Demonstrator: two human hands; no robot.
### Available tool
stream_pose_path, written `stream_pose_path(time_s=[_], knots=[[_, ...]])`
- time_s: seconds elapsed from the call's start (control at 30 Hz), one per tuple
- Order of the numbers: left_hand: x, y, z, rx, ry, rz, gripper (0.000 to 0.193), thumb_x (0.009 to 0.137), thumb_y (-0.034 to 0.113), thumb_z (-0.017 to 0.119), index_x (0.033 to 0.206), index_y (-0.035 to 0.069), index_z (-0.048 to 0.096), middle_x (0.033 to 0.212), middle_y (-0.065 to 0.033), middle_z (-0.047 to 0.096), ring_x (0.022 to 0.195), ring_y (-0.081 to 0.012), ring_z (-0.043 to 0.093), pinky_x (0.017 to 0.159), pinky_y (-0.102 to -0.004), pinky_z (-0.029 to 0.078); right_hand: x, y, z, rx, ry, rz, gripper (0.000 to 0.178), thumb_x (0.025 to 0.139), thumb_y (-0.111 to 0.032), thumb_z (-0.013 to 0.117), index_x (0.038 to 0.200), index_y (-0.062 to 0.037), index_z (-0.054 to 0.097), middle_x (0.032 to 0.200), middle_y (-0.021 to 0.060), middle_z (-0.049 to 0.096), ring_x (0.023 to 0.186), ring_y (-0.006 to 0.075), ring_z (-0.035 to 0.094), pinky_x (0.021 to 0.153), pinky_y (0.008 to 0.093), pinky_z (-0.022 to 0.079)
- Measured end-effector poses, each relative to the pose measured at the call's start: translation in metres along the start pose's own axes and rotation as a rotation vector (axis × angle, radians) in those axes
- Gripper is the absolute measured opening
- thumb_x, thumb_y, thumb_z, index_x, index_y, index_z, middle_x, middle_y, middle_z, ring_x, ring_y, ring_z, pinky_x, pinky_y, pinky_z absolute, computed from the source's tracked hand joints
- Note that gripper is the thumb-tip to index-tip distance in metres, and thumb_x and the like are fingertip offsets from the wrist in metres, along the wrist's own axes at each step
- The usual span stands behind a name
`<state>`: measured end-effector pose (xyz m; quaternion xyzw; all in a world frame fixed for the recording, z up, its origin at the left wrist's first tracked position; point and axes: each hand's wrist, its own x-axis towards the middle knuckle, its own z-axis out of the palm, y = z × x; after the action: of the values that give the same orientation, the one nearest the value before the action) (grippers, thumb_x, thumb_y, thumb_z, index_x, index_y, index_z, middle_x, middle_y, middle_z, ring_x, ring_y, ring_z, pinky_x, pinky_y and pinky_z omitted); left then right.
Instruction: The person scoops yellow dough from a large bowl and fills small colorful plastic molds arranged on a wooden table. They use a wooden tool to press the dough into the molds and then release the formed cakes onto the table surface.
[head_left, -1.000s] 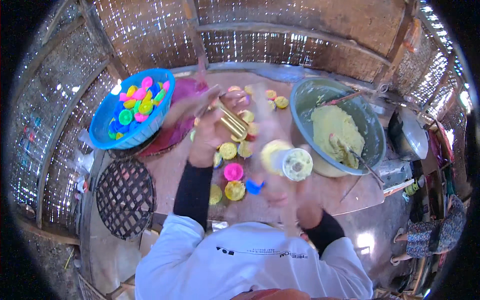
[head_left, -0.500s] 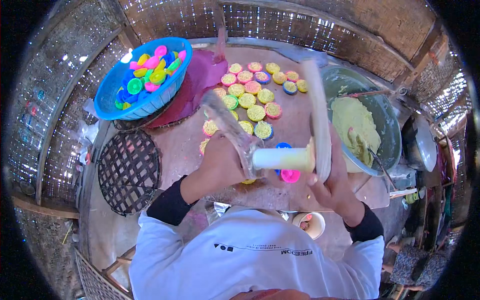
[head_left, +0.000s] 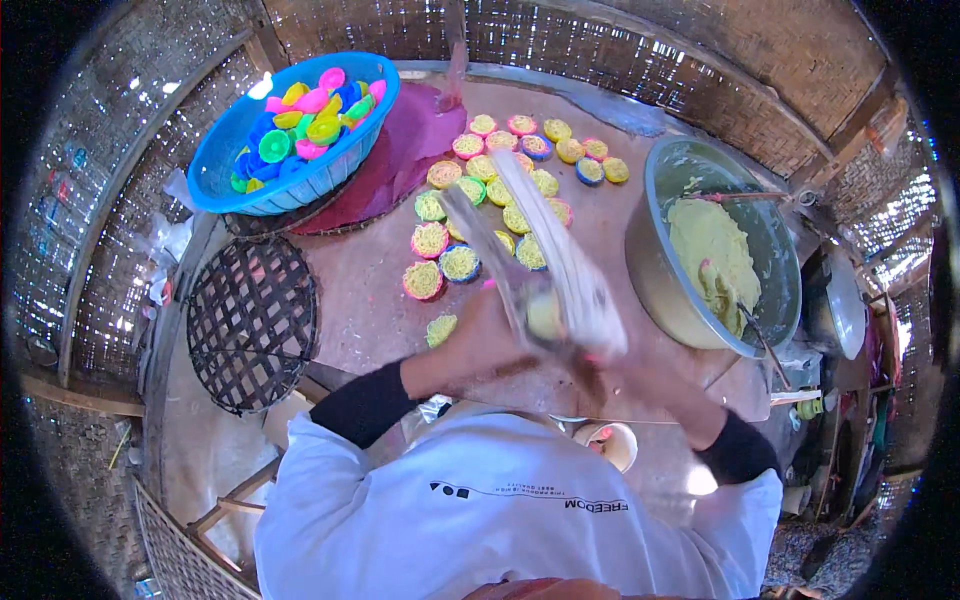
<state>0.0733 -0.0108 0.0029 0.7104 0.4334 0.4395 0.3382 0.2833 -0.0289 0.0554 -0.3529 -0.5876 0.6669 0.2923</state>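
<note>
Both my hands grip a two-part hand press with long pale wooden bars, blurred by motion over the near part of the table. My left hand [head_left: 478,335] is closed around the darker lower part [head_left: 490,250]. My right hand [head_left: 625,375], partly smeared, is closed on the lighter bar [head_left: 565,255]. The two bars lie close together, and a pale yellowish end [head_left: 545,315] shows between them. Beyond and left of the press sit several small coloured cups topped with yellow strands, such as a pink cup [head_left: 423,280] and a blue cup [head_left: 460,263]. The press hides some cups.
A blue basin [head_left: 210,165] of coloured empty cups stands far left. In front of it lies a dark woven tray [head_left: 250,325]. A large green-grey tub [head_left: 665,290] at right holds yellow dough [head_left: 715,245] with a utensil handle. A white bucket [head_left: 620,450] stands below the table edge.
The press's two bars have come together, and the white cylinder between them no longer shows at length. My right hand has moved left toward my left hand; the press is tilted more.
</note>
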Motion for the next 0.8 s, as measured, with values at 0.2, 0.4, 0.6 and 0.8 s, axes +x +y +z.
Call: stream_pose_path(time_s=[0.2, 0.4, 0.6, 0.8], knots=[[0.048, 0.019, -0.061, -0.312, -0.05, 0.108, 0.05, 0.06, 0.014, 0.08, 0.103, 0.003, 0.057, 0.1, -0.0053, 0.061, 0.089, -0.0146, 0.058, 0.081, -0.0305, 0.046, 0.014, -0.012, -0.047, 0.475, -0.245, 0.391, 0.059, 0.084, -0.04, 0.055, 0.126, -0.0028, 0.04, 0.104, 0.0117, 0.055, 0.094, 0.0224, 0.055, 0.079, 0.0363, 0.047], [0.013, 0.008, -0.083, -0.461, 0.509, -0.095, 0.048, 0.062, 0.003, 0.077, 0.104, 0.0, 0.054, 0.1, -0.0064, 0.059, 0.09, -0.0139, 0.057, 0.078, -0.0277, 0.047, 0.055, 0.035, -0.023, -0.75, 0.11, 0.018, 0.027, 0.087, -0.028, 0.052, 0.097, -0.0052, 0.063, 0.093, 0.0095, 0.06, 0.082, 0.0156, 0.056, 0.07, 0.03, 0.044], [-0.028, -0.016, -0.101, -0.3, 0.685, -0.12, 0.045, 0.064, 0.0, 0.074, 0.104, -0.001, 0.054, 0.099, -0.0064, 0.059, 0.087, -0.0135, 0.057, 0.076, -0.0266, 0.047, 0.077, 0.105, 0.013, -1.212, 0.337, -0.25, 0.017, 0.077, -0.023, 0.059, 0.085, -0.0101, 0.067, 0.08, 0.0094, 0.052, 0.081, 0.0268, 0.049, 0.071, 0.0407, 0.037], [-0.045, -0.006, -0.105, -0.238, 0.724, -0.281, 0.048, 0.066, -0.003, 0.066, 0.111, -0.001, 0.05, 0.104, -0.0061, 0.057, 0.091, -0.0162, 0.056, 0.079, -0.0276, 0.044, 0.084, 0.115, 0.019, -1.296, 0.331, -0.153, 0.019, 0.077, -0.025, 0.058, 0.083, -0.0091, 0.067, 0.088, 0.0105, 0.051, 0.089, 0.0285, 0.045, 0.077, 0.0436, 0.033]])
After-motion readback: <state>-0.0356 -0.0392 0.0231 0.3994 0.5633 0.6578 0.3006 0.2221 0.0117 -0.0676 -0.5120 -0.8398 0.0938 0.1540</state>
